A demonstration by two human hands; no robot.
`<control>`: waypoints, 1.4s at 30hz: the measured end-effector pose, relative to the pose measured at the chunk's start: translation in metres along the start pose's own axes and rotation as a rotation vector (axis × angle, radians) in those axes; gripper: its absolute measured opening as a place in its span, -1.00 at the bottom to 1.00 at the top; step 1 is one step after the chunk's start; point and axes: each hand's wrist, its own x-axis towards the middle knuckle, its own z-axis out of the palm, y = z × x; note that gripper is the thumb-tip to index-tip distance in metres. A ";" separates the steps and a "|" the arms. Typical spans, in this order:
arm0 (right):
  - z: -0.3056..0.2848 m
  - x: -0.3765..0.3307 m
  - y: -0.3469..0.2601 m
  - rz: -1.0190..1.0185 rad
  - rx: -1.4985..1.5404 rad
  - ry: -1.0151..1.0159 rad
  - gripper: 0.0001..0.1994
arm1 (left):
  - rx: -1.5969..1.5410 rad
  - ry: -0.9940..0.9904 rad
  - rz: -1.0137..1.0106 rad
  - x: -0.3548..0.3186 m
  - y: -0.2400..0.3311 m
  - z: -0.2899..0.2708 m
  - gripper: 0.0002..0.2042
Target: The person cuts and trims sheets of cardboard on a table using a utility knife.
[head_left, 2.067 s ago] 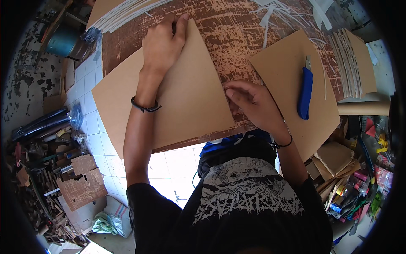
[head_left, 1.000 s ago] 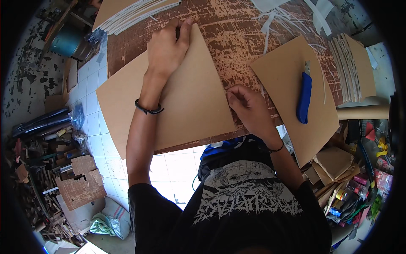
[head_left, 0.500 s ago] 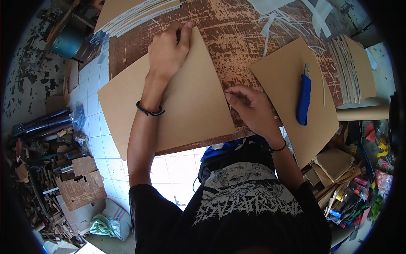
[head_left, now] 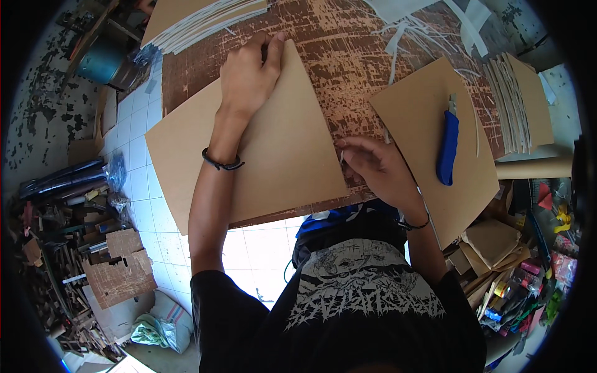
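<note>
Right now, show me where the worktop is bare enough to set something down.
The best bare patch of worktop lies between the left hand, the strips and the smaller board, which carries a blue knife. The large board fills the near left. It is crowded at the right hand and the right stack.

Second brown sheet [head_left: 429,161] on worn brown tabletop [head_left: 348,50], overhanging near edge. Blue utility knife [head_left: 446,149] lying on that sheet. White paper strips [head_left: 423,28] scattered at far side. Stack of cut boards [head_left: 519,102] at right, another stack [head_left: 199,18] far left. Teal bucket [head_left: 99,59] on tiled floor [head_left: 134,186]. Scrap cardboard [head_left: 121,273] below left.
</note>
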 end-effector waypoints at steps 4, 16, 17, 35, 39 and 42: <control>-0.001 -0.001 0.008 -0.089 -0.117 -0.097 -0.77 | 0.002 -0.002 -0.003 0.000 -0.002 0.000 -0.60; -0.002 -0.011 0.007 -0.095 -0.137 -0.077 -0.83 | 0.014 -0.016 -0.031 -0.001 -0.002 0.000 -0.60; -0.001 -0.010 0.007 -0.098 -0.138 -0.077 -0.83 | 0.014 -0.014 -0.030 -0.001 -0.004 0.001 -0.60; 0.003 -0.019 -0.003 -0.127 -0.357 -0.034 -0.83 | -0.009 0.007 -0.021 -0.002 -0.002 0.002 -0.60; 0.002 -0.021 0.002 -0.134 -0.414 -0.035 -0.84 | -0.018 -0.012 -0.030 -0.003 -0.003 0.002 -0.62; -0.003 -0.023 -0.004 -0.093 -0.306 -0.101 -0.75 | -0.023 -0.012 -0.030 -0.002 0.001 -0.001 -0.65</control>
